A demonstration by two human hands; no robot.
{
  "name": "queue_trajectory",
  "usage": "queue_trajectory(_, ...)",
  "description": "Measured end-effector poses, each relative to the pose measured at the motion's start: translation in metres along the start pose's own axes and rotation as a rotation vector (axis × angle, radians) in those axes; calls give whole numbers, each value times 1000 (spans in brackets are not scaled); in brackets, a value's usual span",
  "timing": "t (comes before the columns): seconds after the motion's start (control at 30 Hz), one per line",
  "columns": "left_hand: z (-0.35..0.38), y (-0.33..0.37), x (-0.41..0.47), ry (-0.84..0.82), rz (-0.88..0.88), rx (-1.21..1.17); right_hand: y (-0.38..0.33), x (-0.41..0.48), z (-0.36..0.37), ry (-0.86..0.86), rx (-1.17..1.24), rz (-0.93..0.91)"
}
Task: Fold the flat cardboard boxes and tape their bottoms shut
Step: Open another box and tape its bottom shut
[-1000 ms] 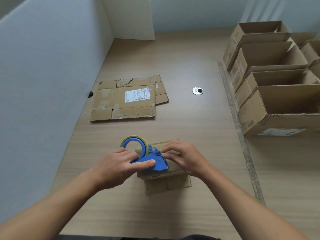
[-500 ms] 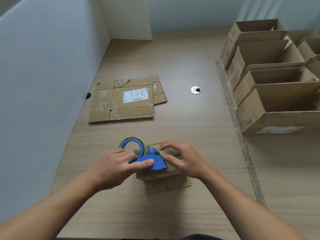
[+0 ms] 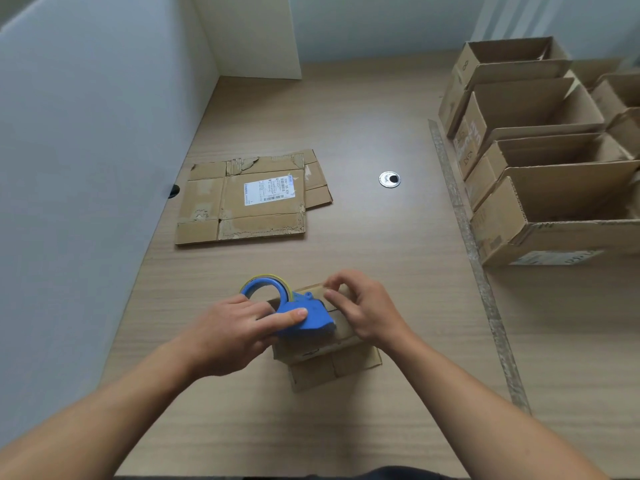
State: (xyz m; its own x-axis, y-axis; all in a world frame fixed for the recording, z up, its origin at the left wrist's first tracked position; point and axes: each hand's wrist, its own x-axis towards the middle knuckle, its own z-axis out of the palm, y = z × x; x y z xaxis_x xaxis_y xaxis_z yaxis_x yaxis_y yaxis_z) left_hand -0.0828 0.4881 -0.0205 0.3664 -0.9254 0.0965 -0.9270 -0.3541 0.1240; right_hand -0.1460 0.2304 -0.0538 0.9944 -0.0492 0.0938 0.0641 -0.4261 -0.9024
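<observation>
A small cardboard box (image 3: 325, 355) stands on the wooden table near me, its closed flaps turned up. My left hand (image 3: 239, 332) grips a blue tape dispenser (image 3: 298, 313) with a yellowish tape roll and holds it on top of the box. My right hand (image 3: 363, 313) rests on the box's right side, thumb and forefinger pinched close together at the dispenser's front end; whether they hold tape is too small to tell. A flat, worn cardboard box (image 3: 249, 199) with a white shipping label lies farther back on the left.
Several folded open boxes (image 3: 540, 174) stand in a row along the right side. A round metal grommet (image 3: 389, 179) sits in the table's middle. A grey partition wall (image 3: 86, 168) runs along the left. A strip (image 3: 464, 237) runs down the table beside the boxes.
My right hand's fingers have lifted from the box top and pinched together at the dispenser's front. The left hand and dispenser have stayed nearly still.
</observation>
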Motion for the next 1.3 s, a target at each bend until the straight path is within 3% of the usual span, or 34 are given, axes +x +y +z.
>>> queue_trajectory(0.17,-13,15,8,-25,-76,-68,11,-3,2,97,78,34)
queue_trajectory(0.23,-25,20,9,-59,-189,-138,13,-3,0,112,102,64)
queue_trajectory(0.33,-45,17,6,-166,-398,-373,17,-5,-7,86,159,146)
queue_trajectory(0.5,-53,11,27,-312,-588,-668,13,-6,-4,130,348,283)
queue_trajectory(0.63,-55,8,38,-403,-622,-708,19,-6,-3,296,433,398)
queue_trajectory(0.97,-53,14,71,-584,-638,-661,25,-43,-20,525,475,553)
queue_trajectory(1.3,-53,18,83,-613,-673,-635,52,-26,-23,407,481,863)
